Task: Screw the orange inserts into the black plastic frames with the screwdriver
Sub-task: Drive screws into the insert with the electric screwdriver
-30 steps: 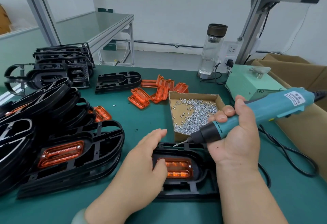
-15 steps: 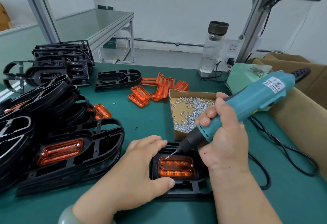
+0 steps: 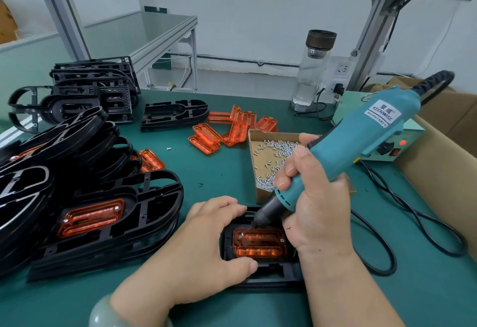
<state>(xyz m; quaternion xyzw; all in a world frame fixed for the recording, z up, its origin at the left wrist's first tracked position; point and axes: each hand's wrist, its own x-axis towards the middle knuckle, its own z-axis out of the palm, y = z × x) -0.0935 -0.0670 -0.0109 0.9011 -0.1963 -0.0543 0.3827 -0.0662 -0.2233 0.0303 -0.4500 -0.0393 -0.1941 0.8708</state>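
Gleaming orange insert (image 3: 260,245), black frame (image 3: 273,273), teal screwdriver (image 3: 361,141)

Reads "KEENWISE" on the white label (image 3: 383,115) stuck to the teal screwdriver (image 3: 361,141), with two Chinese characters printed above it. Below that, one more line of print, too small to make out.

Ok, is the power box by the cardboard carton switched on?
Likely on: a red lamp glows on the front of the power box.

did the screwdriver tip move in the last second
Yes, the tip of the screwdriver dropped from beside the screw box to the far-left corner of the orange insert.
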